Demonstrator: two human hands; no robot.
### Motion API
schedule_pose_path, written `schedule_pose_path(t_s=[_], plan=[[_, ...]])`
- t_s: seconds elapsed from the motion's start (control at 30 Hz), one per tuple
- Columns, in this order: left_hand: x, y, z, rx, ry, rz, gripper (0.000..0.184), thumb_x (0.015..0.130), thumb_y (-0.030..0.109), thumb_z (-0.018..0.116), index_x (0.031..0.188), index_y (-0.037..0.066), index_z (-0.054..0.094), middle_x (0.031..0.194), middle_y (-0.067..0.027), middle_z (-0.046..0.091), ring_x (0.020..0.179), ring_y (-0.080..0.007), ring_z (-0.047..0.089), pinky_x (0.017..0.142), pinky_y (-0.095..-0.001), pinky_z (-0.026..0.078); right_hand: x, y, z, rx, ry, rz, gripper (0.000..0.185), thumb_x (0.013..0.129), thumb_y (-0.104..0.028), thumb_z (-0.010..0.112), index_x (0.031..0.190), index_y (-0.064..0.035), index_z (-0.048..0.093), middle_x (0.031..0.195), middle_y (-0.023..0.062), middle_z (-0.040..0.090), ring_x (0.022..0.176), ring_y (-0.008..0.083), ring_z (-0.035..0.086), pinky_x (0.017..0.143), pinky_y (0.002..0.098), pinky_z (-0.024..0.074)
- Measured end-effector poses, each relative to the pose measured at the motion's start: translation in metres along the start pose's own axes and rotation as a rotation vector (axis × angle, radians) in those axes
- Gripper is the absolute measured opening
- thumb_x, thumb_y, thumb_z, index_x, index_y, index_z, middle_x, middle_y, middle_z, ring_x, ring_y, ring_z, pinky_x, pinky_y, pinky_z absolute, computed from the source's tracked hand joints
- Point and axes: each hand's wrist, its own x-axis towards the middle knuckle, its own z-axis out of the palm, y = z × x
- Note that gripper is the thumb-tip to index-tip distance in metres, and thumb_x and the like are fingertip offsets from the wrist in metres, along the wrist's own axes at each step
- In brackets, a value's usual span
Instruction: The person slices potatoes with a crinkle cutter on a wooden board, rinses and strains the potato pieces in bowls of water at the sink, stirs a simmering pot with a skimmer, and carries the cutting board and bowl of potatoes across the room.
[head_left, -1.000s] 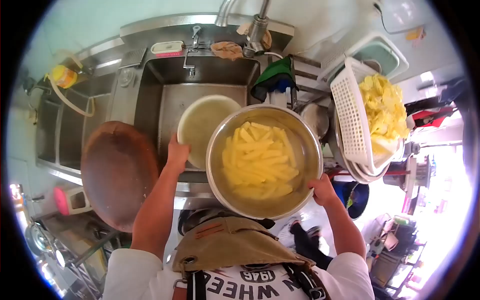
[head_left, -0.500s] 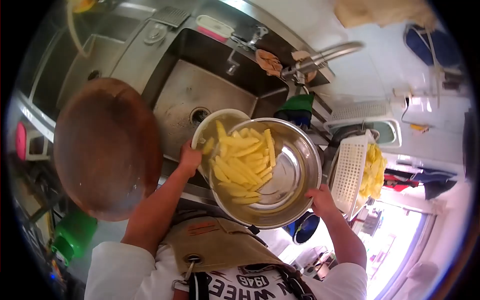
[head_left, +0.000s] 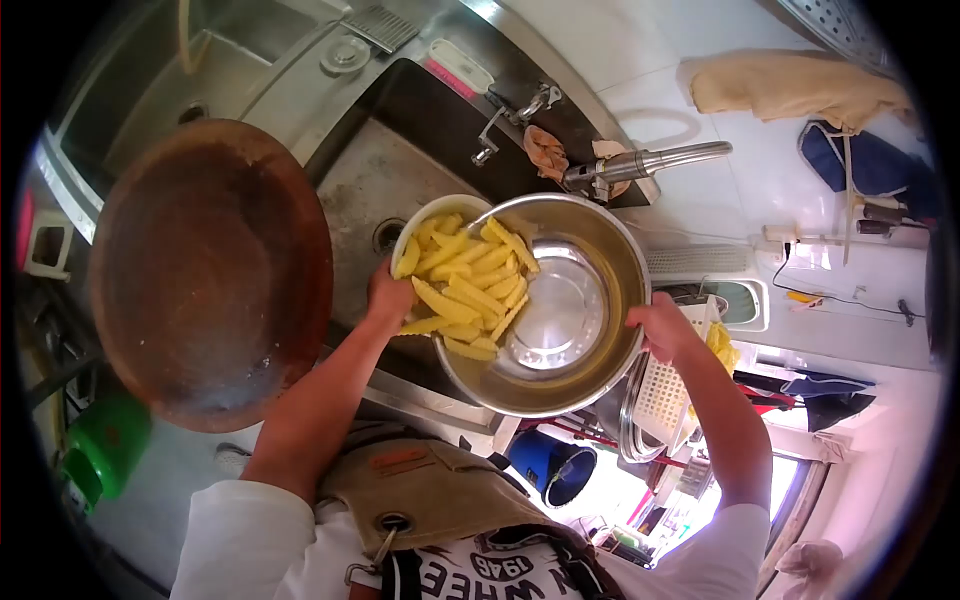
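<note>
"Where are the crinkle-cut fries [head_left: 470, 290]?"

"Frame centre, heaped where the tilted steel bowl [head_left: 565, 300] overlaps the white bowl [head_left: 428, 211]."

"What's held?"

"Fingers of the right hand [head_left: 668, 328] curl over the steel bowl's right rim; those of the left hand [head_left: 389, 292] clasp the white bowl, partly hidden."

"Risk?"

"Should the bowls part, fries jutting left of centre could drop toward the sink [head_left: 390, 165]."

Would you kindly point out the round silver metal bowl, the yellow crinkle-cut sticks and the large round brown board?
Round silver metal bowl [head_left: 565, 312]: head view, bare inner floor.
Yellow crinkle-cut sticks [head_left: 475, 296]: head view, middle of the pile.
Large round brown board [head_left: 210, 275]: head view, middle of its face.
</note>
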Motion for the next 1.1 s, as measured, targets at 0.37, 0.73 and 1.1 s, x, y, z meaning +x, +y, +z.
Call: schedule_pose_path(t_s=[0.37, 0.73, 1.1], plan=[[0.006, 0.008, 0.009, 0.101, 0.108, 0.146, 0.048, 0.082, -0.006, 0.046, 0.127, 0.011, 0.055, 0.116, -0.0101, 0.063, 0.105, -0.0195, 0.059, 0.088, -0.0305, 0.045, -0.004, -0.070, 0.031, -0.797, 0.201, -0.600, 0.045, 0.077, -0.006, 0.053, 0.118, 0.0107, 0.051, 0.095, 0.0267, 0.064, 0.091, 0.0358, 0.063, 0.082, 0.0429, 0.0465], [-0.016, 0.020, 0.009, 0.072, 0.063, 0.149, 0.039, 0.088, 0.002, 0.044, 0.125, 0.010, 0.056, 0.114, -0.0082, 0.062, 0.103, -0.0180, 0.059, 0.086, -0.0305, 0.045, -0.052, -0.098, 0.058, -1.117, 0.498, -0.896, 0.053, 0.075, 0.001, 0.052, 0.126, 0.0113, 0.041, 0.119, 0.0335, 0.051, 0.100, 0.0462, 0.055, 0.090, 0.0480, 0.0451], [-0.029, 0.025, 0.008, -0.084, 0.036, 0.119, 0.040, 0.079, -0.007, 0.045, 0.115, 0.002, 0.059, 0.104, -0.0110, 0.063, 0.092, -0.0224, 0.062, 0.075, -0.0339, 0.050, -0.106, -0.118, 0.050, -1.115, 0.546, -0.983, 0.048, 0.076, 0.001, 0.050, 0.122, 0.0132, 0.042, 0.119, 0.0337, 0.051, 0.102, 0.0446, 0.056, 0.089, 0.0450, 0.0474]])
